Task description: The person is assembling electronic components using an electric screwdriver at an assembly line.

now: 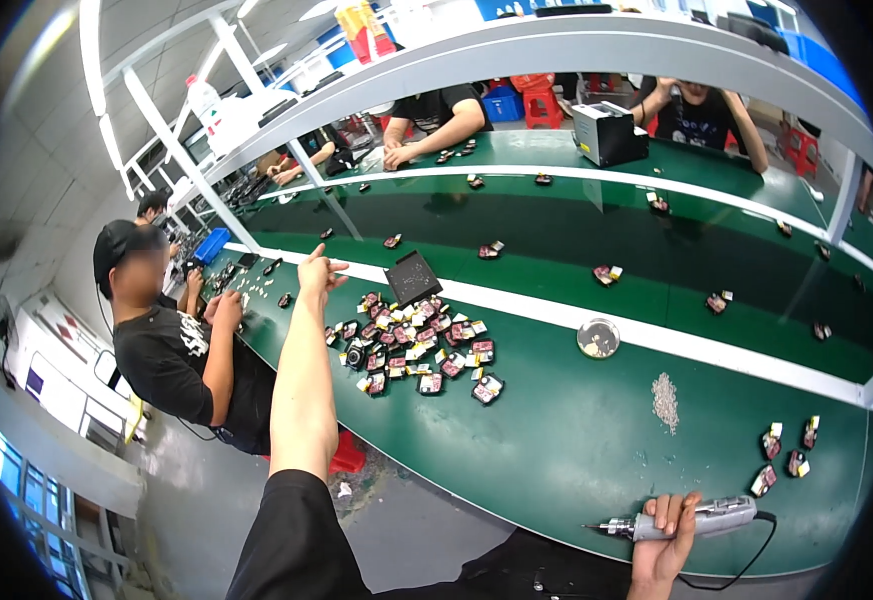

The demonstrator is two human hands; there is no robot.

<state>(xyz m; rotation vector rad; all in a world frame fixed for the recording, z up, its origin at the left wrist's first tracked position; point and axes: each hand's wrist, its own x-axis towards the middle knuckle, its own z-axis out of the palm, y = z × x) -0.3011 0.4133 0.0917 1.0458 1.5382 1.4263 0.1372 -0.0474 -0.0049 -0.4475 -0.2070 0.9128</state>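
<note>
My left arm stretches far forward over the green table. At its end, my left hand (320,273) is in the air near the white rail, fingers apart with nothing seen in them. To its right lies a black tray (413,278) with small bits on it. In front of the tray is a heap of small black devices (429,340) with reddish boards and white and yellow labels. At the table's near edge my right hand (669,522) is wrapped round a grey electric screwdriver (727,513), its bit pointing left and its cord trailing from the right end.
A small pile of screws (666,402) and a round dish (598,338) lie right of the heap. Several more devices (798,464) sit at the right. A conveyor belt (557,250) carries spaced devices beyond the rail. A co-worker (162,340) sits at the left; others sit across.
</note>
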